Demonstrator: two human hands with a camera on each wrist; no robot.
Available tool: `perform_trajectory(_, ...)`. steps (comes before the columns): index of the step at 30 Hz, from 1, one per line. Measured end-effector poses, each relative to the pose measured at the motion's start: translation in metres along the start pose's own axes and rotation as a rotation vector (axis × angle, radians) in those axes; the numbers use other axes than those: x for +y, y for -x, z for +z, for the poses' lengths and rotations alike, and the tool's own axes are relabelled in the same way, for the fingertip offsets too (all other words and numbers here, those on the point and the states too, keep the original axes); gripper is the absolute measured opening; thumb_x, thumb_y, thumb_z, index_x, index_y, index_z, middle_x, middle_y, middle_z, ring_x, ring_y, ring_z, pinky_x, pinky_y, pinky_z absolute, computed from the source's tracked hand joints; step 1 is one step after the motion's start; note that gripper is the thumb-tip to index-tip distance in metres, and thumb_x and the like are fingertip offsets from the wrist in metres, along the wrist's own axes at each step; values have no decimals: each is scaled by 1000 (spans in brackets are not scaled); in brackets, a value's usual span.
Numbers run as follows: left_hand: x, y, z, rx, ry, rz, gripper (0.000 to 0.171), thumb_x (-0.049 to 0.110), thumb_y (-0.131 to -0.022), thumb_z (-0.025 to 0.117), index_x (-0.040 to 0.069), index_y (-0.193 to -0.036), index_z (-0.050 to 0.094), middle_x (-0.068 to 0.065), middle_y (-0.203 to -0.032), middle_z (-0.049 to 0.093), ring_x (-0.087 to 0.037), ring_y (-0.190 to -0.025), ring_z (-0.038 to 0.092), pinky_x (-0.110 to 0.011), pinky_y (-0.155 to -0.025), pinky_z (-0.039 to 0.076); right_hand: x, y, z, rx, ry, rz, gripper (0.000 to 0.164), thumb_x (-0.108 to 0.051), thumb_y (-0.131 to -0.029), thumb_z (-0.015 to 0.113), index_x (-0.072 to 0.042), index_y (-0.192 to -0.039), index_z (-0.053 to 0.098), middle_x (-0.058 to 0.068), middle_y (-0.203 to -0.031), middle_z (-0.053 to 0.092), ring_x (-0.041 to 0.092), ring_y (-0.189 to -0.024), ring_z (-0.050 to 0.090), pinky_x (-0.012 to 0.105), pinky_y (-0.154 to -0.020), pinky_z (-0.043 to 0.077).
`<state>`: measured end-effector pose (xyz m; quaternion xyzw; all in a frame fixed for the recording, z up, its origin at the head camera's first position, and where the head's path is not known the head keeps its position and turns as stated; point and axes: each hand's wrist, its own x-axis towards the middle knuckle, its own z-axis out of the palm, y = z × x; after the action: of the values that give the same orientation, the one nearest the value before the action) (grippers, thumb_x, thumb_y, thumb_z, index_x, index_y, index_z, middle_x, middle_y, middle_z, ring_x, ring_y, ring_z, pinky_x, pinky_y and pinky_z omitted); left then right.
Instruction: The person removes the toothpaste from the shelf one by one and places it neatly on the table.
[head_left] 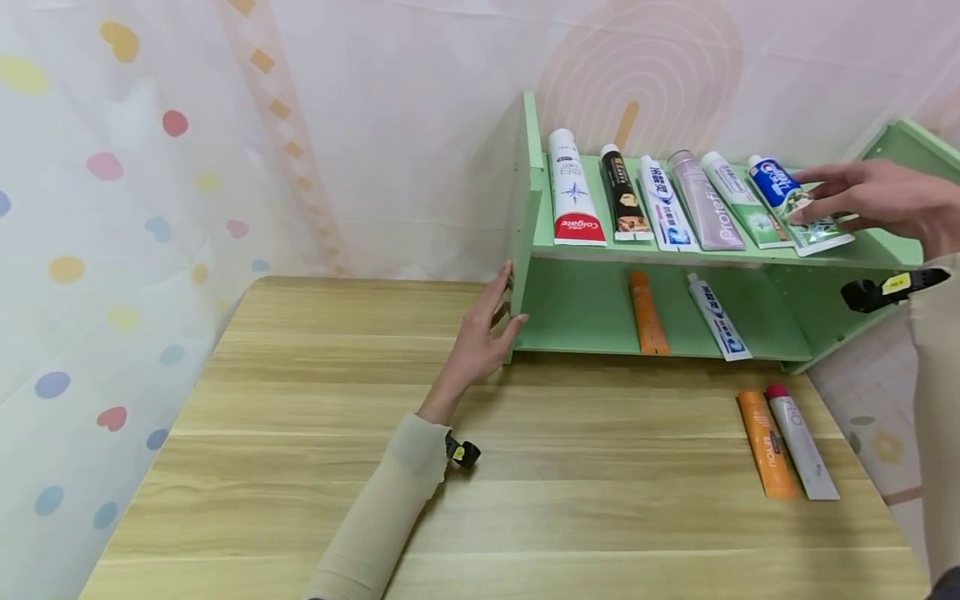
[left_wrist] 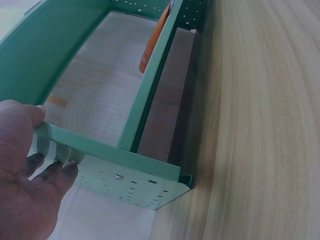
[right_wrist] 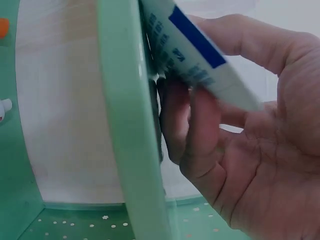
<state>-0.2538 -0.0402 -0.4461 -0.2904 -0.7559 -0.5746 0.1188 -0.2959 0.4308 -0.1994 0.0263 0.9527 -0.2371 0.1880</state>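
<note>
My left hand grips the left side panel of a green two-tier shelf. In the left wrist view the thumb lies at the panel's edge and the fingers lie against its perforated outer face. At the upper tier's right end, my right hand holds a blue and green toothpaste tube between thumb and fingers. The right wrist view shows the tube's white back tilted over the shelf's edge. Left of it lie a green-white tube, a mauve tube and several others in a row.
On the lower tier lie an orange tube and a white-blue tube. Another orange tube and a silver tube with a red cap lie on the wooden table, near its right edge. A patterned curtain hangs behind.
</note>
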Motion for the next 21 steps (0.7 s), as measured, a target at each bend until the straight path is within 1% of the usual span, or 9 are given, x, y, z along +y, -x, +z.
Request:
perform_trajectory(2, 0, 0, 0, 0, 2, 1, 80, 8, -102, 61, 21, -166, 15, -5, -172, 22, -31, -154, 32, -52, -117, 45, -2, 1, -1, -17, 1, 6, 95, -46, -103, 57, -6, -164, -3, 37, -161, 17, 19, -106, 52, 56, -100, 48)
perform_trajectory(5, 0, 0, 1, 1, 6, 2, 80, 7, -102, 61, 21, -166, 15, -5, -172, 22, -31, -155, 32, -54, -116, 45, -3, 2, -1, -23, -9, 4, 94, -45, -104, 57, -6, -164, -3, 33, -158, 26, 5, -93, 52, 41, -90, 54)
perform_trajectory(7, 0, 0, 1, 1, 7, 2, 81, 7, -102, 62, 21, -166, 15, -5, -172, 22, -31, -155, 31, -55, -116, 45, -3, 2, -1, -16, -14, -3, 93, -44, -104, 58, -6, -165, -2, 17, -145, 47, 2, -89, 54, 29, -79, 53)
perform_trajectory(10, 0, 0, 1, 2, 4, -1, 80, 7, -102, 61, 22, -166, 15, -5, -172, 22, -31, -155, 31, -55, -117, 45, -3, 2, -1, -1, -17, -17, 92, -43, -103, 59, -7, -165, 1, -7, -128, 52, 2, -88, 55, 24, -73, 51)
perform_trajectory(12, 0, 0, 1, 2, 0, -4, 80, 8, -102, 61, 22, -166, 15, -5, -172, 22, -31, -155, 31, -54, -117, 45, -2, 3, 0, 6, -13, -21, 92, -45, -103, 58, -8, -165, 1, -2, -136, 51, 4, -92, 53, 25, -75, 49)
perform_trajectory(13, 0, 0, 0, 3, -2, -5, 80, 8, -102, 61, 22, -166, 15, -5, -172, 22, -31, -154, 32, -54, -116, 45, -3, 4, 0, 11, -6, -20, 92, -46, -103, 57, -9, -165, 2, 7, -146, 47, 4, -96, 51, 25, -76, 47)
perform_trajectory(17, 1, 1, -1, 2, -3, -11, 81, 8, -102, 62, 21, -166, 15, -6, -172, 22, -33, -154, 33, -54, -116, 45, -3, 9, 4, 28, -15, -15, 91, -48, -104, 54, -11, -165, -1, 32, -166, 12, 20, -113, 46, 27, -82, 45)
perform_trajectory(19, 2, 1, -1, -1, -2, -13, 81, 7, -102, 62, 22, -166, 15, -6, -172, 22, -33, -154, 32, -53, -117, 45, -3, 12, 6, 50, -25, -16, 90, -47, -105, 53, -10, -165, -1, 32, -164, 14, 19, -110, 48, 26, -78, 46)
perform_trajectory(21, 2, 0, -1, -4, -3, -18, 81, 7, -102, 61, 23, -167, 14, -5, -172, 21, -32, -154, 32, -52, -117, 45, -3, 14, 8, 76, -37, -26, 88, -46, -105, 53, -10, -166, 0, 26, -155, 29, 13, -99, 50, 24, -71, 47)
